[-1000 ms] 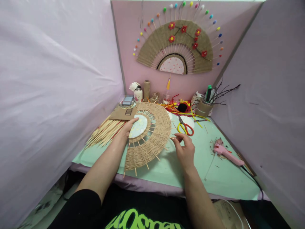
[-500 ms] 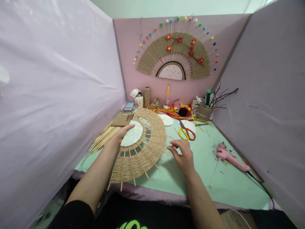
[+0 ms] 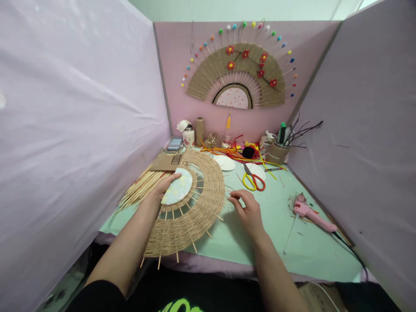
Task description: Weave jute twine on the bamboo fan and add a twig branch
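Observation:
My left hand grips a half-round woven fan at its pale blue, yellow-patterned centre piece, thumb on top and the other fingers hidden beneath. The fan is tan twine woven over thin sticks, whose ends poke out past the outer rim. It is held tilted over the table's front edge. Just right of the rim, my right hand is closed in a pinch. A thin strand of twine runs from the rim to its fingertips.
Scissors with yellow and red handles lie behind my right hand. A pink glue gun rests at the right, its cord trailing forward. Bamboo sticks and cardboard lie left. Several craft supplies line the back, below a finished fan.
The fan has turned slightly and shifted a little left and toward me in my left hand. My right hand stays pinched beside the rim, barely moved.

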`<state>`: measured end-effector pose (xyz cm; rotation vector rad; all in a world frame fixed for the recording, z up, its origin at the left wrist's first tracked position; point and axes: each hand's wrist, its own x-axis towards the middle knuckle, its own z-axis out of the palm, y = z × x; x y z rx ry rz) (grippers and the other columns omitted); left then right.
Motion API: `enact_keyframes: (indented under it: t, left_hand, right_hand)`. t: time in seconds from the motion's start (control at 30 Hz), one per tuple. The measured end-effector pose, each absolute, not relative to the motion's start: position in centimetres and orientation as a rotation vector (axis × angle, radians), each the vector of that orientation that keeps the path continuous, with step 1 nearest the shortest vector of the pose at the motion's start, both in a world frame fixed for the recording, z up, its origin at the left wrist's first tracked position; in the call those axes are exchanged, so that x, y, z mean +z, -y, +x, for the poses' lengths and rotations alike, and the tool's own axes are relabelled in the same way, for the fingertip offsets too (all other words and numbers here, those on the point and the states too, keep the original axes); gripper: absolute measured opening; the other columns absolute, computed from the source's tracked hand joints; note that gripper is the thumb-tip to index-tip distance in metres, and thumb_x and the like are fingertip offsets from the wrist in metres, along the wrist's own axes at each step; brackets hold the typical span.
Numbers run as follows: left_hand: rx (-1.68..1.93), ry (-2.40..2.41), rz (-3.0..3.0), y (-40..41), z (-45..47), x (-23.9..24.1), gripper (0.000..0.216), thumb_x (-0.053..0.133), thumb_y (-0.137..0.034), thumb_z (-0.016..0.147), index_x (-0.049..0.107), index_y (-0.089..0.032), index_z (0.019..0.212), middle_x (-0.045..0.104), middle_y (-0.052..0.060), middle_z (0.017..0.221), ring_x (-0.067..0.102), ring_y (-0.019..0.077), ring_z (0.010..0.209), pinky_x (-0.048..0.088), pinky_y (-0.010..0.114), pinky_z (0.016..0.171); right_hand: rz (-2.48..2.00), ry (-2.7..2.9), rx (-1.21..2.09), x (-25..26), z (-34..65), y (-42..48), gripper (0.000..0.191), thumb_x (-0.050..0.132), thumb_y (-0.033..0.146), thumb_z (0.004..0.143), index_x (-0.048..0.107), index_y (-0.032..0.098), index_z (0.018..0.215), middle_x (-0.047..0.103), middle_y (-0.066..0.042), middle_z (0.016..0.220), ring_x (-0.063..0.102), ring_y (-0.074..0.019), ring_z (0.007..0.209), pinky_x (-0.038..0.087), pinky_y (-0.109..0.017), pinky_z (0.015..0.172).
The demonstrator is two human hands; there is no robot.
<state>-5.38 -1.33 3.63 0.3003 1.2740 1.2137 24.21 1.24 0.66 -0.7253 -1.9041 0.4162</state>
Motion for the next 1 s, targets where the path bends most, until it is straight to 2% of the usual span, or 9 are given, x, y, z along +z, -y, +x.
enact_keyframes:
  t: [0.1,0.27,0.43,0.53,0.73,1.0]
  left_hand:
    - [1.217,-1.260,0.306,1.4,-5.6,3.3,0.030,0.048,-0.023,0.089,0.064,-0.003,0.105,0.072,0.011,0.066,0.067,0.0186,0.050,0.053,0.025,0.049]
    - [1.242,-1.245,0.313,1.7,-5.7,3.2,0.027,0.048,-0.021,0.089,0.065,-0.005,0.101,0.071,0.008,0.061,0.065,0.0174,0.046,0.051,0.024,0.045]
    - [1.200,-1.263,0.294,2.6,-5.9,4.0,0.026,0.048,-0.022,0.089,0.065,-0.004,0.097,0.070,0.009,0.060,0.065,0.0186,0.048,0.053,0.026,0.047]
    - [1.197,-1.265,0.303,3.2,-6.5,4.4,0.026,0.047,-0.021,0.089,0.065,-0.005,0.098,0.071,0.009,0.062,0.066,0.0187,0.050,0.053,0.025,0.048]
    - [1.196,-1.298,0.341,3.9,-7.5,4.4,0.027,0.047,-0.021,0.089,0.066,-0.006,0.100,0.071,0.009,0.061,0.065,0.0180,0.047,0.052,0.024,0.046]
    - [1.150,-1.362,0.398,3.7,-7.3,3.3,0.021,0.052,-0.019,0.086,0.066,-0.006,0.093,0.071,0.009,0.062,0.065,0.0176,0.048,0.052,0.024,0.047]
  right_hand:
    - [-0.734,1.920,0.402,0.6,24.2,-1.3,0.007,0.060,0.028,0.086,0.058,0.021,0.085,0.062,0.000,0.075,0.055,-0.0159,0.074,0.041,-0.033,0.077]
    - [-0.754,1.969,0.398,0.7,24.2,-1.3,0.018,0.061,0.032,0.085,0.057,0.021,0.073,0.056,0.001,0.065,0.050,-0.0150,0.065,0.038,-0.033,0.073]
    - [-0.673,2.085,0.488,2.2,23.8,-2.0,0.013,0.050,0.028,0.092,0.060,0.021,0.086,0.061,-0.004,0.079,0.054,-0.0170,0.076,0.041,-0.031,0.071]
    - [-0.647,2.185,0.369,4.2,23.4,-2.2,0.013,0.049,0.027,0.092,0.060,0.021,0.088,0.062,-0.005,0.082,0.055,-0.0182,0.080,0.040,-0.032,0.074]
    - [-0.650,2.205,0.099,7.1,22.5,-3.0,0.018,0.059,0.033,0.086,0.057,0.020,0.074,0.061,-0.002,0.071,0.053,-0.0167,0.070,0.037,-0.035,0.078]
    - [-0.618,2.106,0.472,4.4,23.0,-5.5,0.016,0.054,0.031,0.089,0.061,0.020,0.080,0.062,-0.005,0.078,0.056,-0.0179,0.074,0.042,-0.031,0.070]
